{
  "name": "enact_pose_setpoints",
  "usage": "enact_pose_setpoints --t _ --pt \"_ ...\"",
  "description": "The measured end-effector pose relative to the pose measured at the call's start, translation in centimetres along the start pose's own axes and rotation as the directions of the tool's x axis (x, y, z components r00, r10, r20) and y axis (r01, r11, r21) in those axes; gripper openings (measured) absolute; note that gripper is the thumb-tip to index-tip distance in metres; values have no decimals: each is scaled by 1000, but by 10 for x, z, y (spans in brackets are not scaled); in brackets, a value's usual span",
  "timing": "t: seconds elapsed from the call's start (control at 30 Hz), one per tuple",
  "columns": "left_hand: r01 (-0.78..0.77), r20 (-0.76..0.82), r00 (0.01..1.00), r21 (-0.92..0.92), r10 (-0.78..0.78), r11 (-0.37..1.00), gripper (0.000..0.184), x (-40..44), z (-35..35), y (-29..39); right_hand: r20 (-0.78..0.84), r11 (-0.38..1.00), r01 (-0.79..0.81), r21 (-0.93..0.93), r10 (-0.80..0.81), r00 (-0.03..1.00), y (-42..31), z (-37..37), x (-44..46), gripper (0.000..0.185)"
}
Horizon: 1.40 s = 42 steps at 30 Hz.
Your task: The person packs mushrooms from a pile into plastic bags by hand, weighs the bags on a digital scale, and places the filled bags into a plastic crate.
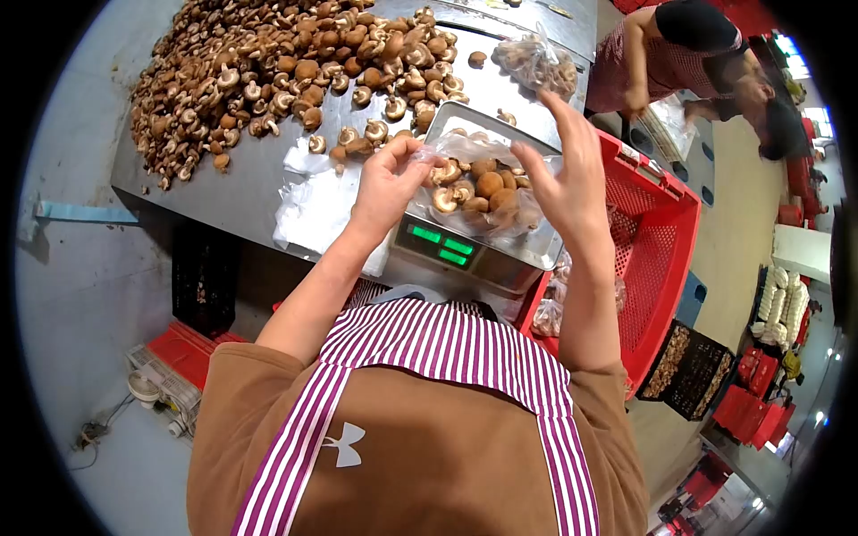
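A clear plastic bag of brown mushrooms [489, 185] lies open on the metal pan of a scale [545, 254], whose display glows green. At the bag's left edge, my left hand [391, 181] pinches the plastic between thumb and fingers. My right hand [572, 170] is spread above the bag's right side, thumb and fingers apart, with nothing visible in it. Behind the scale and to the left spreads a large pile of loose mushrooms [295, 71]. White plastic bags [313, 210] lie left of the scale.
A filled bag of mushrooms [536, 64] sits beyond the scale. Right of the scale stands a red crate [648, 259] holding filled bags. Another person [679, 54] works at the upper right. Black crates [688, 371] rest on the floor at right.
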<state>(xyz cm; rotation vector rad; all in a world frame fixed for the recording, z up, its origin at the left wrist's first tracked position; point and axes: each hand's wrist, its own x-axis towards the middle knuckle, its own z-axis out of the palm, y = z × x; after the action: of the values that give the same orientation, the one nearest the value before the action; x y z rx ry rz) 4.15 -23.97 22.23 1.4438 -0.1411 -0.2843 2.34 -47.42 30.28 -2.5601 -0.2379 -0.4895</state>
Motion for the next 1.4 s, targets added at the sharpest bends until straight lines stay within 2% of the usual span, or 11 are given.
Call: enact_pose_setpoints --t 0.1,0.2,0.27,0.43,0.6,0.73,0.87,0.97,1.03,1.17,1.4 --pt "-5 -15 1000 35 6 999 11 -4 -7 -1 25 901 -172 -399 199 980 36 7 -57 71" --pt "-11 1 1000 105 11 994 10 -3 -8 -3 85 866 -372 -334 420 903 71 -2 -98 68" --pt "-21 25 1000 149 18 989 10 -2 -5 -3 310 687 -725 -50 700 643 99 -4 -121 62" --pt "-5 111 994 132 -10 991 9 4 15 14 93 700 -654 289 659 746 79 -1 -121 54" --pt "-117 256 964 153 75 981 13 -11 41 29 -201 925 -377 51 379 903 43 14 -67 62" --pt "-181 197 968 107 158 978 12 -20 51 37 -145 878 -440 -189 419 897 78 45 -88 56" --pt "-68 91 993 -118 79 991 13 -13 26 22 248 682 -688 -250 732 635 90 10 -119 32" --pt "-32 70 997 -155 43 987 15 -2 32 30 427 464 -806 367 686 589 98 -6 -117 27" --pt "-33 61 997 -149 42 988 16 3 43 44 310 270 -499 824 521 795 71 -24 -94 22" --pt "-155 166 969 -183 186 971 17 0 60 64 109 445 -285 849 381 918 12 -42 -68 19" --pt "153 431 898 -111 -91 982 28 -4 68 34 274 253 -377 891 362 891 6 -1 -78 25"
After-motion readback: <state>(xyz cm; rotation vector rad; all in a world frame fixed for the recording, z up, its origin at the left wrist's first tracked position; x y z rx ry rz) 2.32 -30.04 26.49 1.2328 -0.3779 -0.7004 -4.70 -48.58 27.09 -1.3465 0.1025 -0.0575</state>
